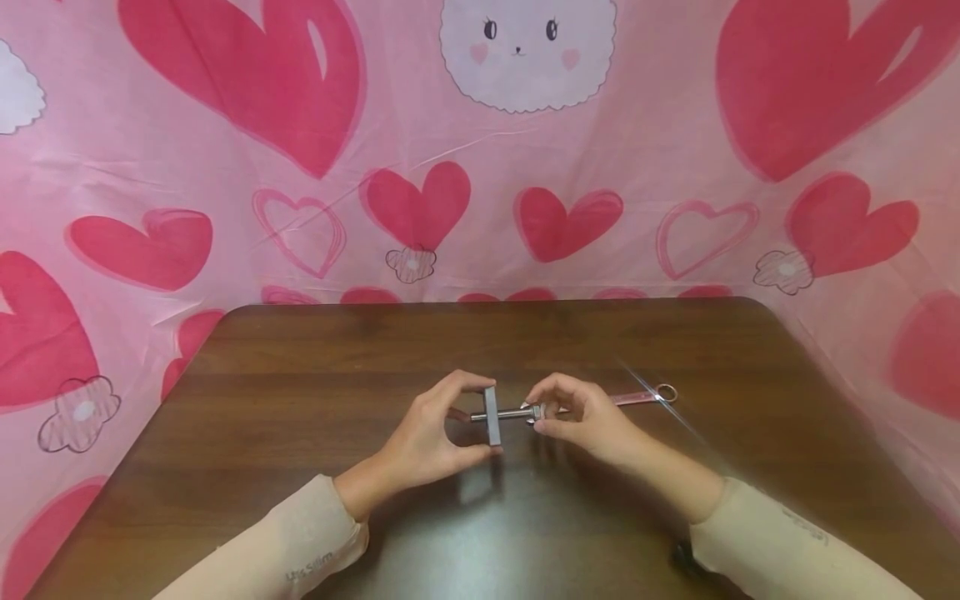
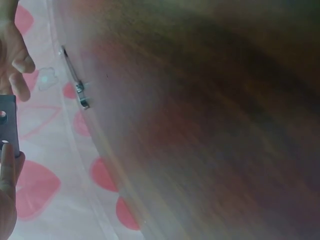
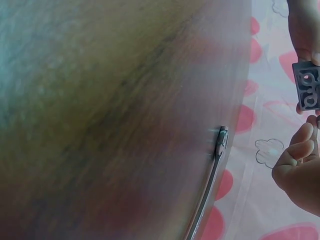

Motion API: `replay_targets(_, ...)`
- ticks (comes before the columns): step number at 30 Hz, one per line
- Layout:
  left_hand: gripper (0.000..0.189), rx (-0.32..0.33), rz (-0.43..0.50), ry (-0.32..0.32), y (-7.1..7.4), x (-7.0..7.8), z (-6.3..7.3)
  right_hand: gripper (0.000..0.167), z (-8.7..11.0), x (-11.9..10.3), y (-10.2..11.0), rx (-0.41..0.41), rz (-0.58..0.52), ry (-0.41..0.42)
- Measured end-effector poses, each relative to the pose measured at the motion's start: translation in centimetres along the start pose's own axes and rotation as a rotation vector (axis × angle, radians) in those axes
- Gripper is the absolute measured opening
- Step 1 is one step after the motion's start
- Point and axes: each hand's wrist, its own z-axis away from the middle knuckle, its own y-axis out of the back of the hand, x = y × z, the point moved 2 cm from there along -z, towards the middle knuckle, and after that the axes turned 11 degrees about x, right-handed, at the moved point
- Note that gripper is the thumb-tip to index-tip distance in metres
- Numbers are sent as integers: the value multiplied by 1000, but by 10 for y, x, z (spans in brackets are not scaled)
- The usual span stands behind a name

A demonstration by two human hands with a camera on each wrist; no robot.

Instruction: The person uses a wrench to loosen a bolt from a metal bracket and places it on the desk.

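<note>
My left hand (image 1: pixel 429 440) holds a grey metal block (image 1: pixel 492 427) upright by its two ends, fingers at the top and thumb at the bottom. Holes show in the block's face in the right wrist view. A silver bolt (image 1: pixel 514 413) passes crosswise through the block, its tip sticking out on the left. At the bolt's thicker right end, my right hand (image 1: pixel 592 423) pinches it with thumb and fingers. Behind the right hand lies a metal wrench (image 1: pixel 633 398) on the table, its ring end to the right and its middle partly hidden.
The brown wooden table (image 1: pixel 337 350) ends at a pink heart-patterned cloth (image 1: pixel 480 150) hanging behind and around it. A small dark object (image 1: pixel 681 554), too unclear to name, shows beside the right sleeve. Light glares on the tabletop below the hands.
</note>
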Motion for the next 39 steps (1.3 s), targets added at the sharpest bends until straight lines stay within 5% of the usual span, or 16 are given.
replay_targets(12, 70, 5, 1, -12, 2, 0, 3, 23, -2, -1, 1, -74, -86, -170)
replay_targets(25, 70, -3, 2, -50, 2, -1, 3, 24, -6, -1, -4, -67, -90, -209)
replay_targets(39, 71, -2, 5, -28, 0, -2, 2, 30, -2, -5, -5, -32, -10, 27)
